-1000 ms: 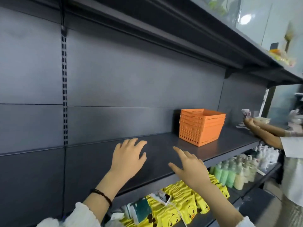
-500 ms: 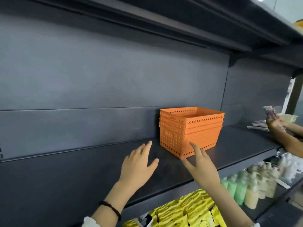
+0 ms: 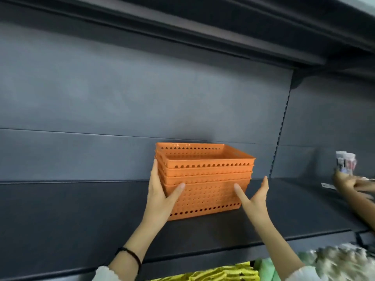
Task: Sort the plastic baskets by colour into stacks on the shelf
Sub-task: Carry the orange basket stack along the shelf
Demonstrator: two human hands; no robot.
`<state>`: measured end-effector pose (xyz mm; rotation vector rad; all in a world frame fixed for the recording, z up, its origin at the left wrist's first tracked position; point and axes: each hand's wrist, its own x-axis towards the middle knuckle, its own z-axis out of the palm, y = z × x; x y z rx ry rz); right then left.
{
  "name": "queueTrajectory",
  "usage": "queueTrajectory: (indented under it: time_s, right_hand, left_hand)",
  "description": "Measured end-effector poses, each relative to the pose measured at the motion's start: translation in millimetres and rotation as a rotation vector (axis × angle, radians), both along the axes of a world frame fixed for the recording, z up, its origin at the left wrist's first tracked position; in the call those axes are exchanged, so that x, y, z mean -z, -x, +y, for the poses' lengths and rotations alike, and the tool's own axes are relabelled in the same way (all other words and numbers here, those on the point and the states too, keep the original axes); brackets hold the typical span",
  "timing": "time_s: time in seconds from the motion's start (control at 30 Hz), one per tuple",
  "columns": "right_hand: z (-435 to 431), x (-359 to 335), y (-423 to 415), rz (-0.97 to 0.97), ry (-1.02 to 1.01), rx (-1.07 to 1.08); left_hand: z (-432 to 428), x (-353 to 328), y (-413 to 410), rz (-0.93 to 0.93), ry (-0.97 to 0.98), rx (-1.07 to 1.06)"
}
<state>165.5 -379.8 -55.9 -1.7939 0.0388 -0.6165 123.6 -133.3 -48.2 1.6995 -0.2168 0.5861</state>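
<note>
A stack of orange perforated plastic baskets (image 3: pixel 205 173), nested in one another, stands on the dark shelf (image 3: pixel 81 220) against the back panel. My left hand (image 3: pixel 162 197) grips the stack's left end, thumb on the front face and fingers along the side. My right hand (image 3: pixel 253 197) is at the lower right corner, its thumb lying on the front face. Its fingers are spread and stand a little off the right end. No baskets of another colour are in view.
Another person's hands (image 3: pixel 349 183) hold small packets (image 3: pixel 345 163) over the shelf at the far right. An upper shelf (image 3: pixel 203 27) overhangs. Below the shelf edge lie yellow packets (image 3: pixel 223 274) and blurred pale goods (image 3: pixel 334 260).
The view has shifted right and closer to the orange stack. Both my hands moved from bare shelf to the stack; the left now grips its left end, the right reached its right corner.
</note>
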Motion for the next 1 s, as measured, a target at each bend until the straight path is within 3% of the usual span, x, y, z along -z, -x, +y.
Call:
queueTrajectory:
  time_s: [0.13,0.33,0.5,0.63,1.0]
  right_hand:
    - [-5,-4,-15,0.018,-0.131,-0.259]
    - [-1,4,-19,-0.084,-0.036,-0.125]
    - [2,11,-8,-0.185,-0.024,-0.177]
    - [16,11,0,-0.217,-0.173,-0.26]
    - [90,-42,36,-0.291,-0.234,-0.41]
  left_hand:
    - [-13,4,-5,0.023,-0.028,-0.036]
    - [6,8,-3,0.027,0.011,-0.014]
    - [24,14,6,0.015,0.1,0.032]
    - [23,18,15,0.017,0.135,0.017]
    - [83,-18,79,-0.126,0.178,-0.161]
